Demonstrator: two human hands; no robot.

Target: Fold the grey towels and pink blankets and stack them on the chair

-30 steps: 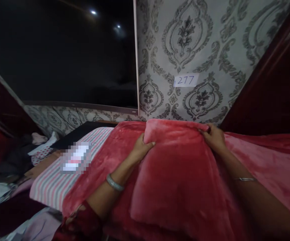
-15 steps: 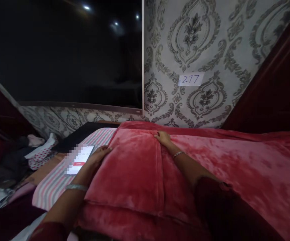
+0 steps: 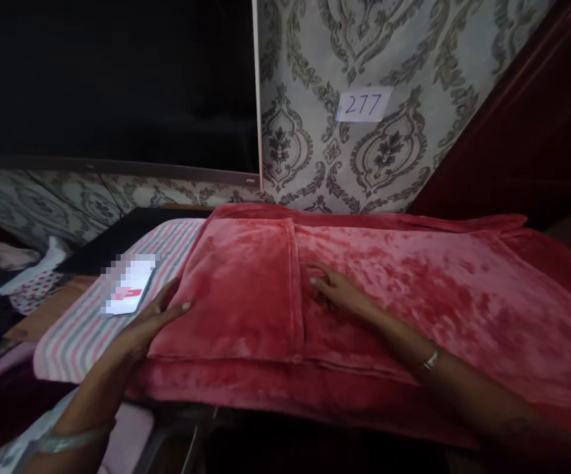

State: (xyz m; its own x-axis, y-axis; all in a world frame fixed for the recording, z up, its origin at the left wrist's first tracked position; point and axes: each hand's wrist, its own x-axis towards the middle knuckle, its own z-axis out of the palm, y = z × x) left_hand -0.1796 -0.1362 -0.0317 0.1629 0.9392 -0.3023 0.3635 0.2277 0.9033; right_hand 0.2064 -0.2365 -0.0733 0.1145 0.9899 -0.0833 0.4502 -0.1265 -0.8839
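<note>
A red plush blanket (image 3: 404, 276) lies spread out, its left end folded over into a flat panel (image 3: 241, 289) with a hemmed edge. My left hand (image 3: 152, 322) rests at the left fold, thumb stretched over the top and fingers along the side. Thumb and fingers are apart, and the hand grips nothing. My right hand (image 3: 339, 289) is over the blanket just right of the hem, its forefinger pointing left and the other fingers loosely bent. Nothing shows in it.
Left of the blanket, a phone (image 3: 135, 289) lies on a striped cloth (image 3: 75, 329). A black surface (image 3: 112, 230) extends behind it. Assorted clothes (image 3: 33, 289) are piled at far left. A large dark screen (image 3: 118, 85) and patterned wall (image 3: 310, 131) with a "277" paper (image 3: 363, 104) stand behind.
My right hand has left the far corner of the folded panel and moved nearer, to the right of its hem. My left hand has slid nearer along the left fold. The view has tilted downward.
</note>
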